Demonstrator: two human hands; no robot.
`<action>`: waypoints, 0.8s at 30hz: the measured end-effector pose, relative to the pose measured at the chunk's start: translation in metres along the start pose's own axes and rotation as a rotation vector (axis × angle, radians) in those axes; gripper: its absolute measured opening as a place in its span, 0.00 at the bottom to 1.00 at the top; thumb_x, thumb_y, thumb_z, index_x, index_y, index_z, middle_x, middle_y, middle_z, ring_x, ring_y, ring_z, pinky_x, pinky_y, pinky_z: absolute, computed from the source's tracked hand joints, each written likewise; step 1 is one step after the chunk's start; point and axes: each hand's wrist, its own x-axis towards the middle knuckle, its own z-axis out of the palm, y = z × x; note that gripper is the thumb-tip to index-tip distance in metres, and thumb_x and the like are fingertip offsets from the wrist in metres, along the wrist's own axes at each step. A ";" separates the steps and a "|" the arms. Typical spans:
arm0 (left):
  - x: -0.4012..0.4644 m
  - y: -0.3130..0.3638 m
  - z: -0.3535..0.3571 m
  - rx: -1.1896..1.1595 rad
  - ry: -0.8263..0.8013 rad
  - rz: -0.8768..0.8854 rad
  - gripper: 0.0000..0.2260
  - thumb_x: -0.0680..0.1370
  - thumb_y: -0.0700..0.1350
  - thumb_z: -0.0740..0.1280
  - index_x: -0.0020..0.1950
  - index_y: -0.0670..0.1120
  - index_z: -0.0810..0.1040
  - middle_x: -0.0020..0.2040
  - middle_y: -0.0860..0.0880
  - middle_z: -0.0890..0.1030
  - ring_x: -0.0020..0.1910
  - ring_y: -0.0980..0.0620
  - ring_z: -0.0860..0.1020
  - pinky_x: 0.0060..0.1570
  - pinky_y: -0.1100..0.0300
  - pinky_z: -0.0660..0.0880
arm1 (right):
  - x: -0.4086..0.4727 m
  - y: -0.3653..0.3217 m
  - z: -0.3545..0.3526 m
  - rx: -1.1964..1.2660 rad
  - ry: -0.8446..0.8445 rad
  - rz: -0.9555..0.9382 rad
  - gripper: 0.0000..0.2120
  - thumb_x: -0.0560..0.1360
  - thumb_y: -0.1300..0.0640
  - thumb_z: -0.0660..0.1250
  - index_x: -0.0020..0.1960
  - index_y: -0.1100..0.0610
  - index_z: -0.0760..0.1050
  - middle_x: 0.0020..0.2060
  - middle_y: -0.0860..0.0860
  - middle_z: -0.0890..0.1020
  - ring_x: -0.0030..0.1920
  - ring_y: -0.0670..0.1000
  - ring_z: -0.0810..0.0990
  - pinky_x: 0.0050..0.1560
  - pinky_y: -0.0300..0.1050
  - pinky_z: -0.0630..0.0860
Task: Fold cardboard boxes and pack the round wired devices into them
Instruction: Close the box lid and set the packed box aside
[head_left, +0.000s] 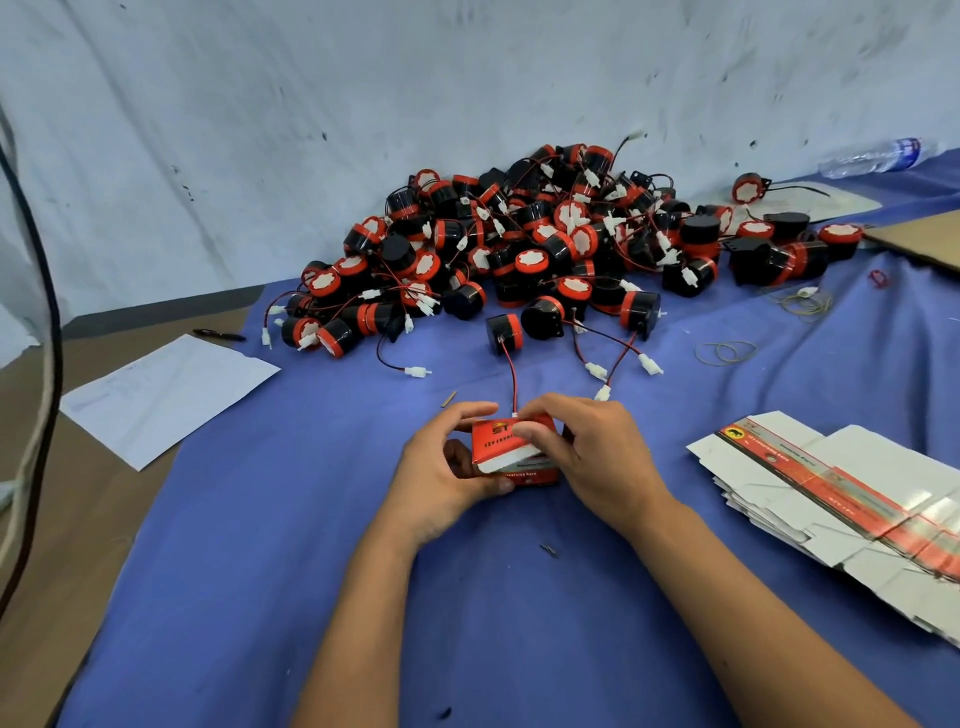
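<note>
1. Across the counter (311, 571) lies a blue cloth, a stained white wall behind it.
2. Beyond the small red box (511, 451), a pile of round wired devices (519, 244) rises; right of the box, flat box blanks (831, 499) are stacked.
3. Both hands curl round the box: left hand (441, 467) gripping its left end, right hand (592, 447) pressing its white flap.
</note>
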 end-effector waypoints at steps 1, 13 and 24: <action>0.000 0.001 0.001 0.017 0.007 0.000 0.34 0.64 0.33 0.83 0.64 0.57 0.80 0.55 0.57 0.82 0.45 0.34 0.78 0.51 0.40 0.82 | 0.000 0.000 -0.001 0.010 -0.015 -0.014 0.19 0.76 0.34 0.63 0.51 0.47 0.82 0.43 0.41 0.82 0.40 0.43 0.77 0.42 0.45 0.76; 0.003 0.003 0.001 0.018 0.019 0.012 0.30 0.65 0.35 0.83 0.63 0.53 0.80 0.58 0.51 0.84 0.55 0.44 0.83 0.56 0.42 0.82 | -0.001 -0.006 0.000 0.196 -0.092 0.031 0.16 0.85 0.45 0.57 0.60 0.46 0.83 0.52 0.42 0.81 0.56 0.48 0.80 0.53 0.50 0.78; 0.002 -0.001 0.000 0.062 0.053 0.030 0.32 0.64 0.35 0.84 0.63 0.55 0.80 0.57 0.55 0.82 0.49 0.41 0.83 0.54 0.43 0.82 | -0.008 -0.006 0.003 0.176 0.014 0.015 0.08 0.75 0.60 0.77 0.53 0.53 0.88 0.53 0.46 0.81 0.47 0.45 0.80 0.46 0.37 0.75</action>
